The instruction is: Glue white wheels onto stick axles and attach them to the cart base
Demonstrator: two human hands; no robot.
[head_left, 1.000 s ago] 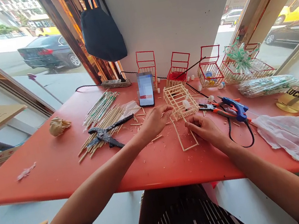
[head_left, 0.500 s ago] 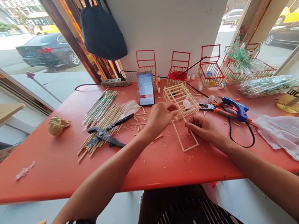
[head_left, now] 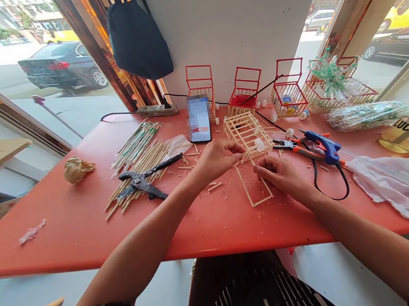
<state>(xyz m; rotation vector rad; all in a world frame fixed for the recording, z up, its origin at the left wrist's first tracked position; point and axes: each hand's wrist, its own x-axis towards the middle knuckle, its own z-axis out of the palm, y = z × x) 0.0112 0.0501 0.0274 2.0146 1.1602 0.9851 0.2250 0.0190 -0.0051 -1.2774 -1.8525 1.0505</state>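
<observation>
A small unpainted cart of wooden sticks (head_left: 243, 125) lies on the red table in front of me, with a white wheel (head_left: 259, 144) on its near side. From it a rectangular stick frame (head_left: 262, 201) reaches toward me. My right hand (head_left: 281, 173) is closed in a pinch on the right long side of this frame. At the corner where frame and cart meet, my left hand (head_left: 219, 160) is closed, thumb and fingertips together against the sticks. Its fingers partly cover the joint, so whether the two parts are fixed there I cannot tell.
Black-handled pliers (head_left: 144, 182) rest on loose sticks (head_left: 150, 160) at left, near a propped phone (head_left: 199, 119). To the right are a blue glue gun (head_left: 326, 146), cutting pliers (head_left: 286, 144) and a white cloth (head_left: 399, 182). Several red-trimmed carts (head_left: 244, 98) stand behind.
The view has shifted very slightly. Both hands keep their grips on the stick frame and cart, with almost no movement.
</observation>
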